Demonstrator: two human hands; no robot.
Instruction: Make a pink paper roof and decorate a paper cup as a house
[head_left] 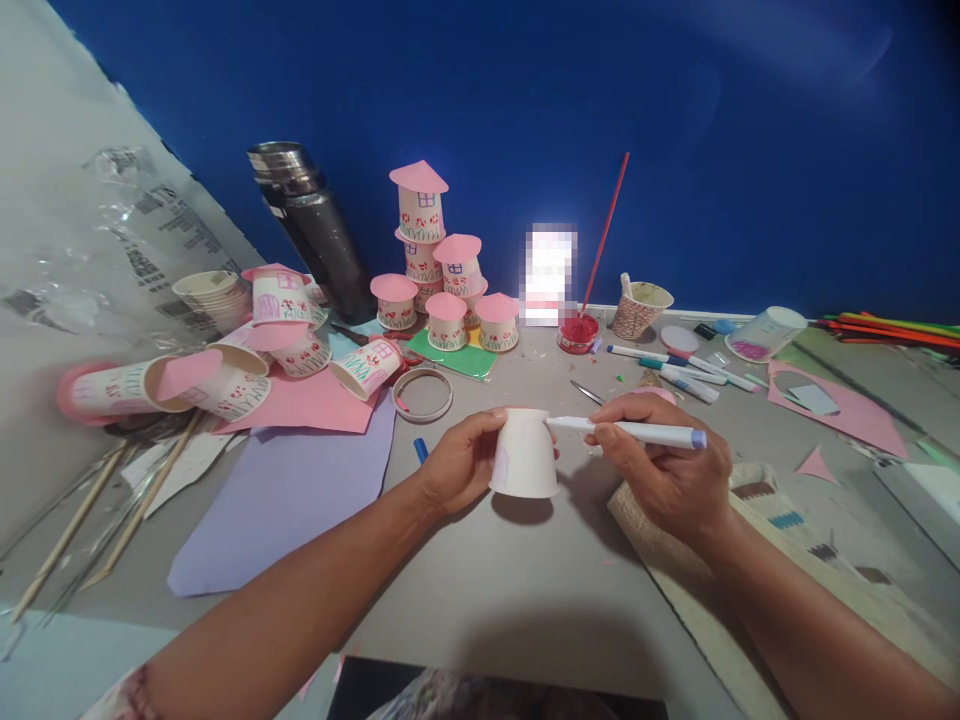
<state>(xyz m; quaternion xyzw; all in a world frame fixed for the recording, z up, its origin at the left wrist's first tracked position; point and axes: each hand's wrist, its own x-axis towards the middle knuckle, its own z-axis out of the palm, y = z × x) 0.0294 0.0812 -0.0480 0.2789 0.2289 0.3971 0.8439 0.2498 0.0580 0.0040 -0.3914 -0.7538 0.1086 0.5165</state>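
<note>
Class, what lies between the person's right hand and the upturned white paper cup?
A white marker, held by the right hand, tip at the cup; head view.

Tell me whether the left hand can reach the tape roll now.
Probably yes: the tape roll lies just beyond the left hand with bare table between, though that hand holds the upturned cup.

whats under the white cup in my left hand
Beneath the inverted paper cup only grey table and its shadow show; the mouth faces down, so the inside is hidden.
</note>
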